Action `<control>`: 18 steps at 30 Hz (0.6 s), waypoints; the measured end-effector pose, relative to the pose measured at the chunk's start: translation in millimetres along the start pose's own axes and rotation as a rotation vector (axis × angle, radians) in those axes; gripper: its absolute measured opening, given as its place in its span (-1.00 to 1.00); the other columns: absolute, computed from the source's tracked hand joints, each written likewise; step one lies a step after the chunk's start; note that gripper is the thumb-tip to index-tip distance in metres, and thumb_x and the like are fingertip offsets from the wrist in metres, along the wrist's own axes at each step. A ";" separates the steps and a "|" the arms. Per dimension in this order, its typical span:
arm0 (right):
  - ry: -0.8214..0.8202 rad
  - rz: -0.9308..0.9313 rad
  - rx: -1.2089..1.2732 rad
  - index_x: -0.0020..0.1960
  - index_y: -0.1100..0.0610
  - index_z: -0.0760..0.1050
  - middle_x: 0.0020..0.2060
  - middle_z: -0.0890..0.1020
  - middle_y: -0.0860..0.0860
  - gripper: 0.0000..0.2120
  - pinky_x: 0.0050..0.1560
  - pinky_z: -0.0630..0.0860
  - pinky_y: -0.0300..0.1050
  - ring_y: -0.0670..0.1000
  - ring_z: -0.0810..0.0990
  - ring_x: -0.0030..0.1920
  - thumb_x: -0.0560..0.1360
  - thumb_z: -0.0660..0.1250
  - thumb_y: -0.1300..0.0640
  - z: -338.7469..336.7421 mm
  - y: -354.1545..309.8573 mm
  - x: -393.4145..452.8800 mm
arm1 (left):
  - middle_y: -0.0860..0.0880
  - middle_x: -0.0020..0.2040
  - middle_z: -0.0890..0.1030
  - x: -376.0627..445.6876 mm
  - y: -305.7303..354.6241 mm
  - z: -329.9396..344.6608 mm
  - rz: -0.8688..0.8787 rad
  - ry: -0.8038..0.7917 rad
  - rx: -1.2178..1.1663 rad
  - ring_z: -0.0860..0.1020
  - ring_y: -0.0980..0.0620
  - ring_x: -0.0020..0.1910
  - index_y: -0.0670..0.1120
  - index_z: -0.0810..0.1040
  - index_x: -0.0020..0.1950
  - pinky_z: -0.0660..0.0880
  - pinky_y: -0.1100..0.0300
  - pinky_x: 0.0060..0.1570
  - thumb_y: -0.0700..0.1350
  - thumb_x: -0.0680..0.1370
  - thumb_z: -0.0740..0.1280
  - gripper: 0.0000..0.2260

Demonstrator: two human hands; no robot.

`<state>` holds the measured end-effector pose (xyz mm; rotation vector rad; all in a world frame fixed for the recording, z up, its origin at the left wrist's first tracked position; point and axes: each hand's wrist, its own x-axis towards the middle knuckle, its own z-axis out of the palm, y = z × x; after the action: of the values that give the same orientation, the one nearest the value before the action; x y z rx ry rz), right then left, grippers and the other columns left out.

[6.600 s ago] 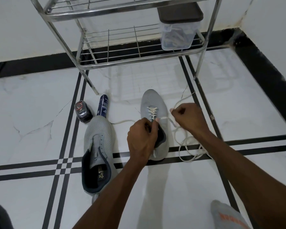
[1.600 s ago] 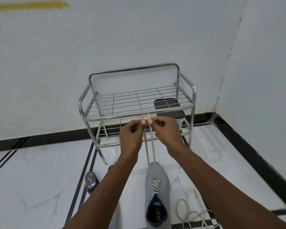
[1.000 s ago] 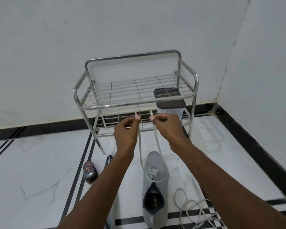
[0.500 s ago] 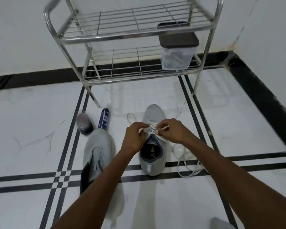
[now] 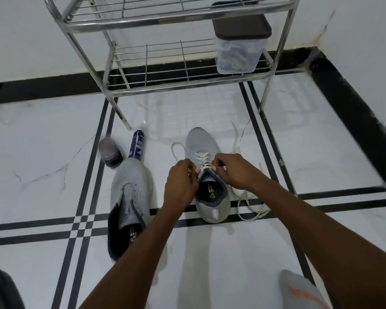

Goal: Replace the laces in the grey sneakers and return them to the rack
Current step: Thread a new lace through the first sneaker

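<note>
Two grey sneakers sit on the white floor in front of a steel rack (image 5: 112, 63). The right sneaker (image 5: 202, 141) carries a white lace (image 5: 202, 160) crossed through its front eyelets. My left hand (image 5: 181, 184) pinches the lace at the shoe's left side near the tongue. My right hand (image 5: 234, 172) pinches it at the right side. Loose lace loops lie on the floor to the left (image 5: 176, 148) and right (image 5: 252, 210) of this shoe. The left sneaker (image 5: 132, 186) lies unlaced beside my left forearm.
A dark blue spray can (image 5: 137, 147) and a small dark round tin (image 5: 109, 153) lie near the rack's front left leg. A clear box with a brown lid (image 5: 241, 43) stands on the rack's lower shelf. Walls close the corner at right.
My hands came down from rack height, where they held the two lace ends up, to the shoe's eyelets. The view dropped with them to the floor.
</note>
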<state>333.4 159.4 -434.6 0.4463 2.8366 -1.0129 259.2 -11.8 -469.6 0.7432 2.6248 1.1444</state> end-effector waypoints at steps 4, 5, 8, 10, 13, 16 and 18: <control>-0.047 0.005 -0.045 0.05 0.25 0.52 -0.03 0.62 0.18 -0.86 -0.01 0.46 0.02 0.18 0.57 -0.01 0.62 0.22 0.21 2.3 -4.7 -1.2 | -0.03 -0.03 0.62 1.1 -2.9 -5.9 -0.003 -0.075 -0.002 0.56 -0.09 0.00 -0.09 0.54 -0.05 0.49 0.00 -0.03 -0.01 0.64 0.29 -0.82; -0.080 0.017 -0.045 0.06 0.28 0.51 0.00 0.60 0.20 -0.84 0.01 0.45 0.02 0.19 0.56 0.02 0.63 0.21 0.21 0.1 -5.4 -0.6 | -0.02 0.03 0.61 1.8 -1.8 -8.1 -0.008 -0.098 0.017 0.52 -0.10 0.09 -0.08 0.56 -0.04 0.45 0.00 0.04 0.02 0.64 0.28 -0.80; -0.205 0.112 0.021 0.02 0.38 0.50 -0.01 0.58 0.28 -0.74 -0.03 0.42 0.03 0.25 0.56 0.01 0.64 0.18 0.18 -16.4 -7.3 0.9 | 0.04 0.24 0.53 3.9 6.6 -21.6 -0.162 -0.172 0.069 0.34 -0.05 0.30 0.04 0.56 -0.10 0.26 0.00 0.26 0.08 0.65 0.28 -0.81; -0.247 0.201 0.188 -0.05 0.32 0.54 -0.04 0.62 0.17 -0.68 -0.01 0.44 0.01 0.16 0.57 0.00 0.65 0.15 0.10 -29.6 -8.8 1.1 | 0.08 0.18 0.60 7.5 13.4 -35.1 -0.234 -0.184 -0.062 0.43 -0.02 0.28 0.10 0.59 -0.21 0.29 -0.07 0.37 0.17 0.63 0.25 -0.71; -0.165 0.280 0.503 0.10 0.25 0.64 0.10 0.70 0.04 -0.56 0.11 0.54 -0.03 0.00 0.63 0.16 0.69 0.13 -0.06 -42.0 -14.1 2.2 | 0.12 -0.13 0.68 12.9 30.3 -52.1 -0.284 -0.153 -0.450 0.60 0.20 0.00 0.02 0.72 -0.16 0.45 0.10 0.17 0.10 0.65 0.25 -0.67; -0.014 0.279 0.901 0.00 0.20 0.61 0.07 0.73 0.08 -0.58 0.15 0.58 0.03 0.04 0.69 0.15 0.69 0.16 -0.10 -47.7 -25.8 5.5 | -0.01 -0.07 0.75 20.8 48.0 -59.8 -0.302 -0.121 -0.719 0.67 0.08 0.07 -0.11 0.71 -0.19 0.45 0.19 0.13 -0.05 0.70 0.20 -0.62; 0.046 0.294 1.018 -0.08 0.12 0.55 0.00 0.74 0.07 -0.65 0.08 0.57 0.02 0.06 0.72 0.08 0.68 0.18 -0.11 -48.0 -32.9 9.7 | -0.11 -0.10 0.73 24.9 54.4 -58.5 -0.294 -0.109 -0.843 0.69 -0.09 0.03 -0.08 0.63 -0.27 0.53 0.09 0.19 -0.06 0.71 0.18 -0.60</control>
<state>314.5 167.9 -379.4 0.9043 1.9582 -2.2924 237.4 -4.7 -389.2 0.2220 1.7898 1.8199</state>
